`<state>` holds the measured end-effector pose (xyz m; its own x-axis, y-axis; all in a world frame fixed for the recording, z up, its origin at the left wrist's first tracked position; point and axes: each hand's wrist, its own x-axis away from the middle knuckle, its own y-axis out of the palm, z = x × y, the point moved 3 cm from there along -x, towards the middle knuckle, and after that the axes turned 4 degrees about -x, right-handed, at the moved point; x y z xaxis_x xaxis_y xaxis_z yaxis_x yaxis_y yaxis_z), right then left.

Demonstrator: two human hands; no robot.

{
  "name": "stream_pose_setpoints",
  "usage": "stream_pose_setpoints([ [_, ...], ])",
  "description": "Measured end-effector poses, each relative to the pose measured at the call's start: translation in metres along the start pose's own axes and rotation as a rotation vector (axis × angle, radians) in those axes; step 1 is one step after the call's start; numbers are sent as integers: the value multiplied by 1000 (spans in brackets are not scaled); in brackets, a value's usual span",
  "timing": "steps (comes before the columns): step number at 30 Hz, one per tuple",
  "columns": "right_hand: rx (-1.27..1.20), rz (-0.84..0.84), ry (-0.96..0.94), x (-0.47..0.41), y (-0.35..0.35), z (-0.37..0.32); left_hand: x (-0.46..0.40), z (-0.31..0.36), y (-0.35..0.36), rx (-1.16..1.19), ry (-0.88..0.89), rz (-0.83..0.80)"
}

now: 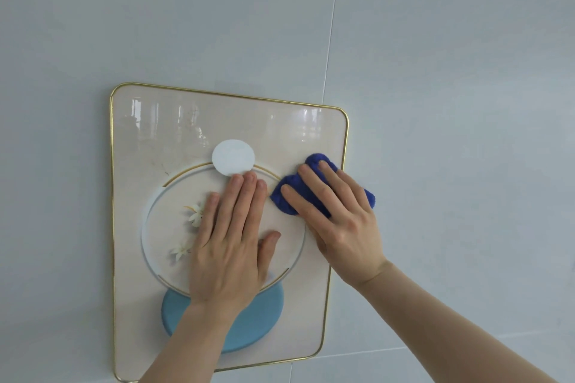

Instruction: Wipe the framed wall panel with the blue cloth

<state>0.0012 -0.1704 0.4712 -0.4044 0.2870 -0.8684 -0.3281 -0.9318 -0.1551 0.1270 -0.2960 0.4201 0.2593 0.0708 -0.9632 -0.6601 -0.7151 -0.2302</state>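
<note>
Pressing the blue cloth (314, 188) against the framed wall panel (149, 134), the right hand (337, 214) lay flat over it.
The cloth sat bunched at the panel's right edge, gripped under spread fingers; the left hand (231, 242) rested released, palm flat, on the panel's circular design, fingertips touching a white oval (232, 157); a blue oval (249, 326) showed below; pale wall tiles (435, 71) surrounded the gold-rimmed panel.

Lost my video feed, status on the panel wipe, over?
Right hand pressing blue cloth near the framed wall panel right edge. Left hand flat on panel centre, bracing. Nothing obstructing.
</note>
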Motion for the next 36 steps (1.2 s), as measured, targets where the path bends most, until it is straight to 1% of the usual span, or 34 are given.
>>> stream_pose_setpoints([
  [3, 46, -95, -39, 22, -8, 5, 0, 0, 1, 2, 0, -6],
  [7, 91, -179, -46, 46, -18, 7, 1, 1, 1, 16, -10, -4],
  [11, 124, -236, -41, 43, -25, -1, 1, 0, 0, 29, -14, -42],
  [16, 139, -407, 1, 37, -41, -8, 0, -2, -12, 96, -12, -108],
  [18, 177, -482, 66, 38, -50, -12, -1, -2, -20, 133, -9, -139],
  [19, 175, -531, 128, 37, -54, -14, -2, -3, -24, 154, -8, -156],
  [21, 110, -688, 333, 34, -58, -19, -5, -6, -32, 208, 2, -192],
  [23, 7, -728, 511, 26, -65, -22, -7, -11, -40, 280, 11, -226],
  [24, -74, -707, 613, 20, -69, -21, -7, -15, -46, 321, 14, -231],
  [26, -189, -604, 793, 5, -77, -23, -5, -27, -58, 394, 17, -203],
  [28, -288, -442, 913, -16, -86, -27, -4, -45, -72, 433, 4, -132],
  [30, -431, -339, 982, -40, -85, -34, -5, -68, -82, 441, -59, -63],
  [31, -505, -299, 996, -52, -82, -39, -7, -81, -86, 439, -106, -41],
  [33, -601, -211, 953, -78, -74, -53, -12, -107, -88, 428, -192, -21],
  [36, -591, -62, 808, -115, -57, -74, -18, -135, -82, 390, -228, -41],
])
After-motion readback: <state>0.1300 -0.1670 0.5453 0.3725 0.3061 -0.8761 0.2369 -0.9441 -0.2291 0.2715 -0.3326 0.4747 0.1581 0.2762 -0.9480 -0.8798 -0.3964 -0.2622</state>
